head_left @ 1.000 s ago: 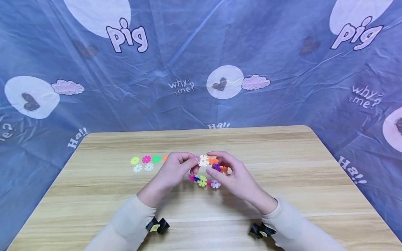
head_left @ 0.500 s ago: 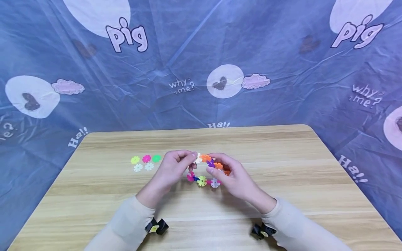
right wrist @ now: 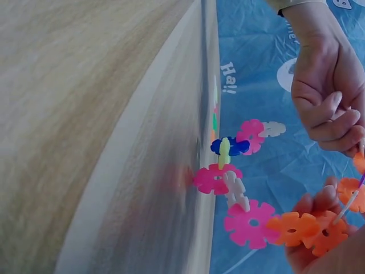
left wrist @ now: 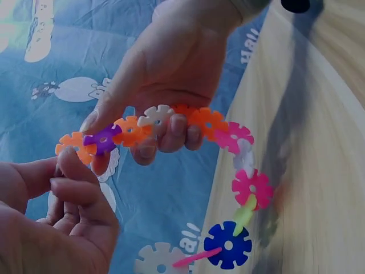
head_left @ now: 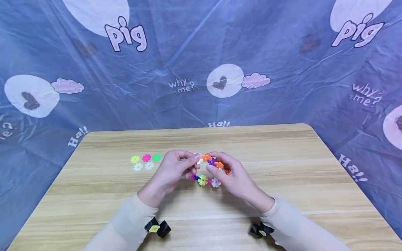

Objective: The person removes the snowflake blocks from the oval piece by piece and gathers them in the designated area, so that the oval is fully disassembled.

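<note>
A chain of slotted, flower-shaped plastic discs [head_left: 202, 180] in orange, purple, white, pink, yellow and blue curves in a loop between the hands. My left hand [head_left: 171, 170] pinches a white disc [head_left: 198, 159] at the chain's far end between thumb and fingers, which cover part of it. Beside it, my right hand [head_left: 233, 176] holds the chain near the purple disc [left wrist: 102, 140], its thumb in front and fingers behind. Toward the other end, the blue disc [left wrist: 228, 245] and a pink disc [right wrist: 250, 222] hang unsupported by fingers.
Loose discs lie to the left on the wooden table [head_left: 103, 195]: a yellow one [head_left: 135, 159], a pink one [head_left: 146, 158], a green one [head_left: 156, 158] and two white discs [head_left: 149, 166]. Behind the table hangs a blue printed cloth [head_left: 150, 104].
My left hand and the white disc have shifted slightly left, drawing the chain's upper part along. The left fingers now cover more of the white disc. An orange disc on the table is now hidden.
</note>
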`<state>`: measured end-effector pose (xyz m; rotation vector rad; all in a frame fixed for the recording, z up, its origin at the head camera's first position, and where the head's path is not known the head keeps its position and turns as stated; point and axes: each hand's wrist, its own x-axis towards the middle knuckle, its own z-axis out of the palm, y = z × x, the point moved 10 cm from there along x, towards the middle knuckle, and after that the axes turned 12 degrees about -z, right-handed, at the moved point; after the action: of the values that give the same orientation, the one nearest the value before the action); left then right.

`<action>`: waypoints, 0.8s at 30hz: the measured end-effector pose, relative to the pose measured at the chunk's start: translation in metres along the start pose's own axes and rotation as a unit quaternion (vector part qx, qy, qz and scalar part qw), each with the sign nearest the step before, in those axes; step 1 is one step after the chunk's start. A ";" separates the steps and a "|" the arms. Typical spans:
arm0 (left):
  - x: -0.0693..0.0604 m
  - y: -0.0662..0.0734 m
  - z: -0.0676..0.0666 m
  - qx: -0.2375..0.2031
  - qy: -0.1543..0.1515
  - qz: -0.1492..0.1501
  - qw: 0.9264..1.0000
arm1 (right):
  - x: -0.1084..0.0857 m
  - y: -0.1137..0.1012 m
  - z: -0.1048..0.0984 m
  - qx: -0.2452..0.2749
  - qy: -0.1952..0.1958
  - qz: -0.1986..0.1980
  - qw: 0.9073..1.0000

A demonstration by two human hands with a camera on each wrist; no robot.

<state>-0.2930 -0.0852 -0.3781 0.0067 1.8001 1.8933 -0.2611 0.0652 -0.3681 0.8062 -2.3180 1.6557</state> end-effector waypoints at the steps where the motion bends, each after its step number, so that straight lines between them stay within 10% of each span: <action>1: 0.000 0.000 0.000 -0.002 -0.005 -0.003 1.000 | 0.000 0.000 0.000 0.000 -0.001 0.001 1.000; 24: -0.002 0.006 0.005 0.043 -0.044 0.020 0.998 | -0.001 -0.002 0.002 0.020 -0.008 0.017 1.000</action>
<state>-0.2914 -0.0811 -0.3715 0.1538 1.8333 1.8119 -0.2582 0.0630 -0.3675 0.7958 -2.3284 1.7209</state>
